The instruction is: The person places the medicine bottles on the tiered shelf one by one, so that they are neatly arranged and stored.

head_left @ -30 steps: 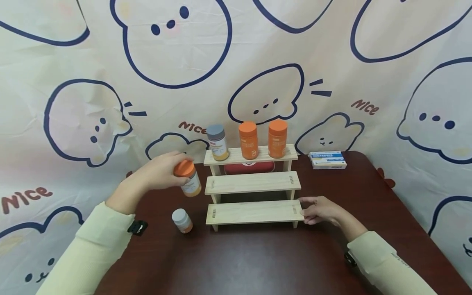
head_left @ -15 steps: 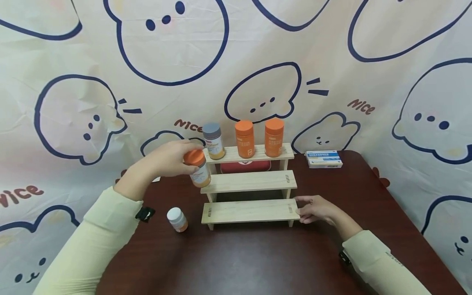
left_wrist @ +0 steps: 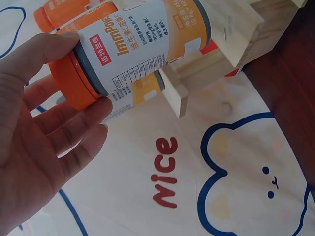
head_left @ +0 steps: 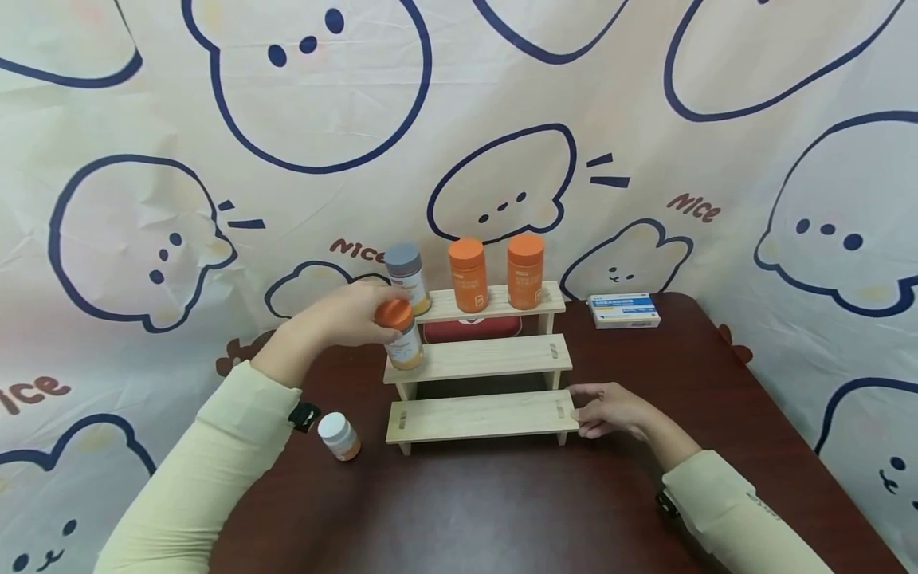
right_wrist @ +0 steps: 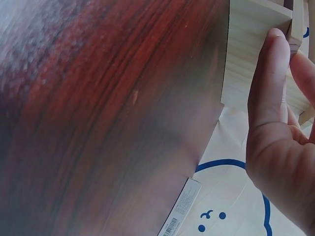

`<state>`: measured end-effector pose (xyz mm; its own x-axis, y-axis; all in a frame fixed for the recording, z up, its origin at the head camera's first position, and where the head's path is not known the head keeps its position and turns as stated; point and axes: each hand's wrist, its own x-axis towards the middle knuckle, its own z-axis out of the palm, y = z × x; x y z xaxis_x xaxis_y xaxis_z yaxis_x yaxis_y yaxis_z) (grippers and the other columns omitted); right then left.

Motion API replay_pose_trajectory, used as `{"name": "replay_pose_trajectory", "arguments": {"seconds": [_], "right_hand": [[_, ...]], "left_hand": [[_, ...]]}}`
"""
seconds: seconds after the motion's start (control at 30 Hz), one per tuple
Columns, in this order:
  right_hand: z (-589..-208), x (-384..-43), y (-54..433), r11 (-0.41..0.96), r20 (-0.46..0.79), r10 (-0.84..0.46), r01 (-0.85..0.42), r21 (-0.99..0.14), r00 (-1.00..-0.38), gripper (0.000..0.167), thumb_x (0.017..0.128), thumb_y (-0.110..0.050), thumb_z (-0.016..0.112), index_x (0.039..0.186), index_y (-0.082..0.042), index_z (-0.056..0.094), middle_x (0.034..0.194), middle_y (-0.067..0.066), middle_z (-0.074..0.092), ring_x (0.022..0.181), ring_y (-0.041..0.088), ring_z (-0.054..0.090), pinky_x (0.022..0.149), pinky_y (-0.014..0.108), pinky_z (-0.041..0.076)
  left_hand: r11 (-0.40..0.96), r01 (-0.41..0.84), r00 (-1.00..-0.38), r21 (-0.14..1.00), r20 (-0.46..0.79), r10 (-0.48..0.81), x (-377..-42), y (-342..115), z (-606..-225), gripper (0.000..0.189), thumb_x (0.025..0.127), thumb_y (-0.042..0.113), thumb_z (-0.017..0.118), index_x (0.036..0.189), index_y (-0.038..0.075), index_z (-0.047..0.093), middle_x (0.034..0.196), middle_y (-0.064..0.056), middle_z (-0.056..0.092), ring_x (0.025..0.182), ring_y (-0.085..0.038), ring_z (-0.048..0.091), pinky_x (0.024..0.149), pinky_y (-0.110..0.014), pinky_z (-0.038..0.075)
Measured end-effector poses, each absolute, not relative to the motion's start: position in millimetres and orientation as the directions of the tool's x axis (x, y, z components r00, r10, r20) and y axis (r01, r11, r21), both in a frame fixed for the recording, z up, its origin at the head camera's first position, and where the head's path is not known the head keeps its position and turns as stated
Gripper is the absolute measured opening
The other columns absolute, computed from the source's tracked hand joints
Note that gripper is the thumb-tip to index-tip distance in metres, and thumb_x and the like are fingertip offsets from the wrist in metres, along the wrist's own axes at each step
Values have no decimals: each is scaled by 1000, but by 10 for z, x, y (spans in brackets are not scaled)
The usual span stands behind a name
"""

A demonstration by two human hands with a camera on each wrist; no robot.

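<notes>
My left hand (head_left: 351, 315) holds a supplement bottle (head_left: 405, 348) by its orange cap, at the left end of the rack's middle tier. In the left wrist view, the thumb and fingers grip that cap (left_wrist: 74, 83), and the white and yellow label faces the camera. Whether the bottle's base touches the board cannot be told. The three-tier wooden rack (head_left: 473, 416) stands on the table; my right hand (head_left: 610, 410) pinches the right end of its lowest tier. Up close, the fingers (right_wrist: 269, 83) lie against the board's end.
On the top tier stand a grey-capped bottle (head_left: 407, 279) and two orange bottles (head_left: 469, 275) (head_left: 526, 271). A small white-capped bottle (head_left: 339, 436) stands left of the rack. Behind it lies a red case (head_left: 469, 328). A white and blue box (head_left: 624, 311) sits at the back right.
My left hand has carried the orange-capped bottle rightward from beside the rack to the left end of the middle tier. The right hand keeps its hold; the head view has shifted slightly.
</notes>
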<state>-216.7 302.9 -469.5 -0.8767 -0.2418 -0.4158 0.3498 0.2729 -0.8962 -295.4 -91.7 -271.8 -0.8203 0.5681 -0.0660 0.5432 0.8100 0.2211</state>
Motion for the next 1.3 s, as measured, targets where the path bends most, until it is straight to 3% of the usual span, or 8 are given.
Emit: {"name": "replay_pose_trajectory", "arguments": {"seconds": [0.7, 1.17, 1.3], "right_hand": [[-4715, -2184, 3051, 262, -416, -258, 351, -899, -872, 70, 83, -9, 69, 142, 6, 33, 74, 11, 67, 65, 18, 65, 64, 35, 57], [-4692, -2206, 3072, 272, -425, -246, 358, -893, -871, 69, 84, -10, 69, 142, 4, 35, 74, 11, 67, 65, 17, 65, 62, 32, 57], [-4698, -2187, 3060, 278, -425, -250, 356, -892, -870, 69, 84, -10, 68, 142, 4, 34, 75, 11, 67, 66, 18, 65, 62, 32, 57]], "left_hand": [[789, 551, -800, 271, -95, 592, -3040, -828, -2916, 61, 80, 24, 74, 136, 15, 51, 133, -10, 52, 109, -28, 53, 88, -45, 50], [796, 536, -816, 280, -70, 574, -2989, -855, -2928, 84, 80, 24, 75, 149, 25, 27, 140, -14, 44, 114, -29, 52, 93, -50, 46], [790, 549, -810, 272, -59, 583, -2974, -894, -2869, 85, 79, 27, 76, 149, 25, 28, 135, -13, 49, 114, -28, 53, 92, -49, 46]]}}
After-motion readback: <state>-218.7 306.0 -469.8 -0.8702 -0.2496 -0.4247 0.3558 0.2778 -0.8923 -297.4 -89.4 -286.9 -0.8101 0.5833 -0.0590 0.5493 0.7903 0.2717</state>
